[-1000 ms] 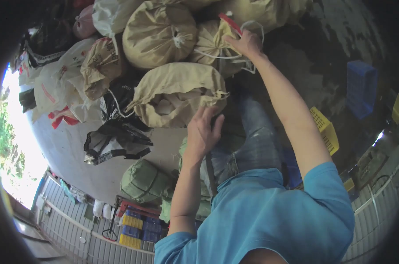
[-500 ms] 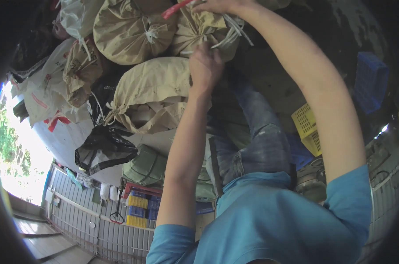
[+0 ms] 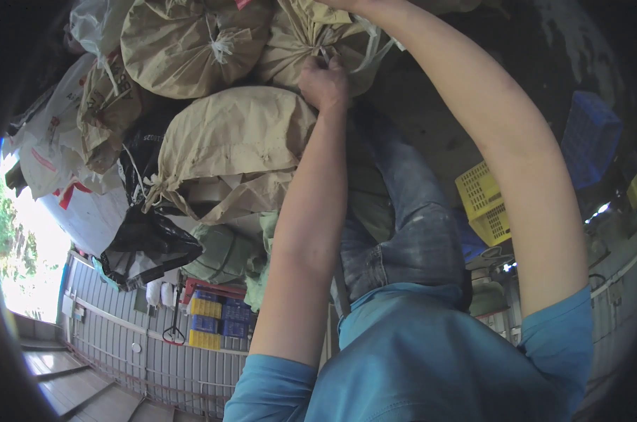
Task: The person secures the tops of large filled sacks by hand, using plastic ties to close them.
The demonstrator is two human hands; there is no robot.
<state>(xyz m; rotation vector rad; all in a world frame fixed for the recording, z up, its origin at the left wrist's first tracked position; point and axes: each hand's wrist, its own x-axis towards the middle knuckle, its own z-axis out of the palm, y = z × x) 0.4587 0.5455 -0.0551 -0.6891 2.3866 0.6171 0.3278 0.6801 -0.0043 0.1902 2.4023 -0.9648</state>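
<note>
My left hand (image 3: pixel 324 84) is closed at the gathered neck of a tan sack (image 3: pixel 280 65), its fingertips pinching the white tie there. My right hand (image 3: pixel 343 3) reaches over the same sack at the top edge, mostly cut off, so its fingers are hidden. Loose white strips (image 3: pixel 369 53) hang beside the sack's neck, below my right wrist. To the left sits another round tan sack (image 3: pixel 171 53), tied with white string (image 3: pixel 221 46). A third tan sack (image 3: pixel 234 133) lies on its side just left of my left forearm.
White plastic bags (image 3: pixel 51 151) and a black bag (image 3: pixel 150 243) are at the left. Green bundles (image 3: pixel 223 257) lie below the tan sacks. Yellow baskets (image 3: pixel 481 193) and a blue crate (image 3: pixel 591 137) stand at the right. Stacked blue and yellow crates (image 3: pixel 206 323) are by the wall.
The view has shifted, moving the sacks left and slightly up. My left hand has moved up to the sack's neck. My right hand and the red strip are now mostly out of frame.
</note>
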